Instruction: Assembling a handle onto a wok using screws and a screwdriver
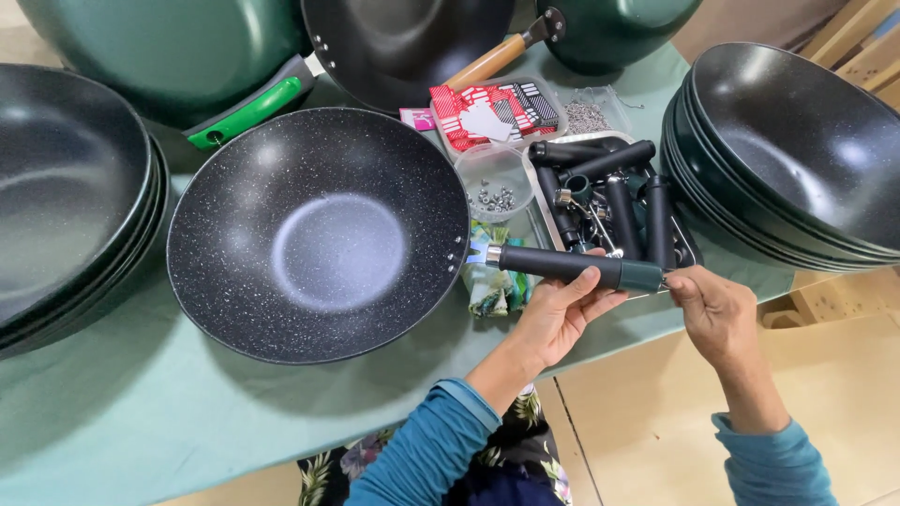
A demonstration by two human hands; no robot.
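Nearest the camera, two teal sleeves are reaching up from the bottom edge toward the counter (141, 412), which is draped in a green cloth. The left hand (555, 314) is cupping the dark handle (574, 266) from below, fingers curled partway round its middle, thumb lying along the near side. The right hand (714, 305) is pinching at the handle's green end cap, fingertips closed tight; whether a small tool or screw is sitting between them is too small to tell. The handle is lying level just off the rim of the speckled black wok (319, 234), its metal collar touching or nearly touching the rim; the exact contact is unclear. The wok is resting flat on the counter, and looks heavy and rigid, the coated inside probably slick, so the rim or outer wall seems the sounder hold. The handle seems light, stiff, with a matte grip, easiest taken at mid-length as now. Behind the hands a metal tray (692, 251) is holding more dark handles, a small clear tub (494, 183) is holding nuts, and a second tray (495, 114) is holding red and white tags. Stacks of black pans (797, 150) are standing to the right and far left, apart from the hands.
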